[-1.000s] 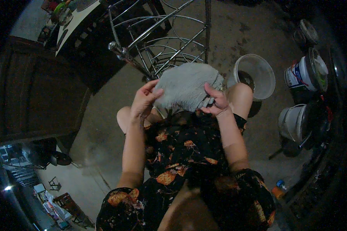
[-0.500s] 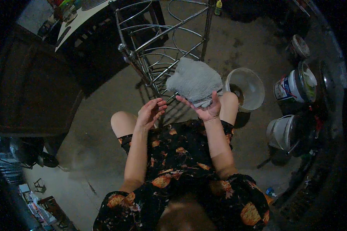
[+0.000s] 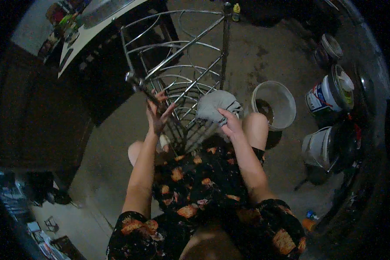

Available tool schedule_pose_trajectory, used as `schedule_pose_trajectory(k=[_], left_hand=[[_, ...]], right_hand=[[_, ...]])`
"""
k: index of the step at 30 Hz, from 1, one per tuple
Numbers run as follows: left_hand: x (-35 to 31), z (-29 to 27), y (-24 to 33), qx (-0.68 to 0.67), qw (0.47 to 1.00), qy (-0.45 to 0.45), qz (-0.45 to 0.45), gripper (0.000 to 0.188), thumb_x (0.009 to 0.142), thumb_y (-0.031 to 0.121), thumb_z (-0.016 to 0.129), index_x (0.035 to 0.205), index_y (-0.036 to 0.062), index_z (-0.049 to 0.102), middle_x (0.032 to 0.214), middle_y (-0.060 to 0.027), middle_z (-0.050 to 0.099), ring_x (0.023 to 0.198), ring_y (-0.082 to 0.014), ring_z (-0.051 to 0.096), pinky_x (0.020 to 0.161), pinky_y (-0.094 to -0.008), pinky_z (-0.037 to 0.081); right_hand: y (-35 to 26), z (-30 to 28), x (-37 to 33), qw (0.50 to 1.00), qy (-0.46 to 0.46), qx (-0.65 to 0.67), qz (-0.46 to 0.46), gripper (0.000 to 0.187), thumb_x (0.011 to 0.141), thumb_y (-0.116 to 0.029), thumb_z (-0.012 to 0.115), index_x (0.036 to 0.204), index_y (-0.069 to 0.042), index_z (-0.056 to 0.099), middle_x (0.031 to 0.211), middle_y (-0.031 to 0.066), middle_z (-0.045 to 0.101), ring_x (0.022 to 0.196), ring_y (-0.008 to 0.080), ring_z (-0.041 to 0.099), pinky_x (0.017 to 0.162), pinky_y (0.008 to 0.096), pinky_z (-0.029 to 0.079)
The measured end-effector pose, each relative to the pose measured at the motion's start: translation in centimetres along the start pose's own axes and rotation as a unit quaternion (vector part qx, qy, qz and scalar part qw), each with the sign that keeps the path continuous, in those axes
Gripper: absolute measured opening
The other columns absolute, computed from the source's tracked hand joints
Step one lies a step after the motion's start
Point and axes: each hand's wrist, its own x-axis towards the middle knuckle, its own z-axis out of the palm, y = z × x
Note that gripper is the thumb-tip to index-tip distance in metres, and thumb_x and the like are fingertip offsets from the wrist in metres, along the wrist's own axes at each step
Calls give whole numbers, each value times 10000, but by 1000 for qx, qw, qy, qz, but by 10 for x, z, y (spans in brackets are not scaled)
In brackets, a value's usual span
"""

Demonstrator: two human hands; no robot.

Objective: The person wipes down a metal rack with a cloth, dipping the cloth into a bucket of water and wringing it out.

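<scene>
"Where's the grey cloth [image 3: 216, 105]?"

"In the right hand [image 3: 232, 125], pinched between thumb and fingers. It's bunched up, with darker stripes along the edge by the thumb, and it hangs in the air above the lap, just in front of the low end of the metal rack [image 3: 174, 56]."

"And the left hand [image 3: 156, 119]?"

"Up at the rack's dark corner post, fingers spread apart around it, thumb standing off toward the cloth. It's dim over here, so I can't swear the skin is touching the metal."

"Any labels you can make out?"

"One good one, over on the right: the paint-type bucket [image 3: 323, 96] wears a printed label [image 3: 319, 99] in dark blue and white with a red mark across it. Then there's a yellow bottle [image 3: 235, 14] on the floor [image 3: 251, 47] past the far end of the rack. The white bucket [image 3: 316, 147], the one with the wire handle, looks plain from here."

"What's that beside the right knee [image 3: 256, 123]?"

"A clear tub [image 3: 286, 104], round, with something dark at the bottom. Off to the left is a table [image 3: 76, 47] with a pale edge and clutter on top. The person sits facing the rack in a black dress [image 3: 195, 173] with orange flowers."
</scene>
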Motion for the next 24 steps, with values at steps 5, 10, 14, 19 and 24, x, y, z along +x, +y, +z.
schedule_pose_trajectory(k=[5,10,14,19,24], left_hand=[[22,22,15,29,999,-3,28,68,775,68,586,797,13,554,915,-102,580,1068,-285,492,992,-452,276],[40,12,-46,2,994,-18,107,113,792,74,483,689,32,498,781,-69,529,832,-265,517,1002,-488,249],[58,1,0,78,990,69,92,174,769,41,451,598,42,421,659,-39,436,643,-188,462,969,-417,326],[68,-12,-18,105,985,119,70,145,744,14,423,615,62,379,658,-20,366,641,-160,401,986,-389,314],[64,-32,-42,41,983,175,44,147,761,0,416,628,57,387,597,-11,343,604,-139,378,988,-386,314]], right_hand=[[-27,-51,140,983,150,73,-73,283,794,-39,537,1071,10,512,1029,105,578,962,250,562,867,389,463],[-28,8,208,990,71,-10,-119,208,805,-104,514,979,3,554,900,82,569,736,202,549,620,330,423],[1,70,174,986,98,-131,-40,237,788,-248,609,725,-21,580,621,31,467,474,112,406,380,316,228],[90,92,107,770,14,-626,-122,576,836,-348,554,1224,10,323,1164,154,380,1051,265,362,889,357,300],[90,103,104,800,-145,-560,-156,555,791,-83,559,1301,-33,344,1270,151,422,1158,295,412,938,379,364]])
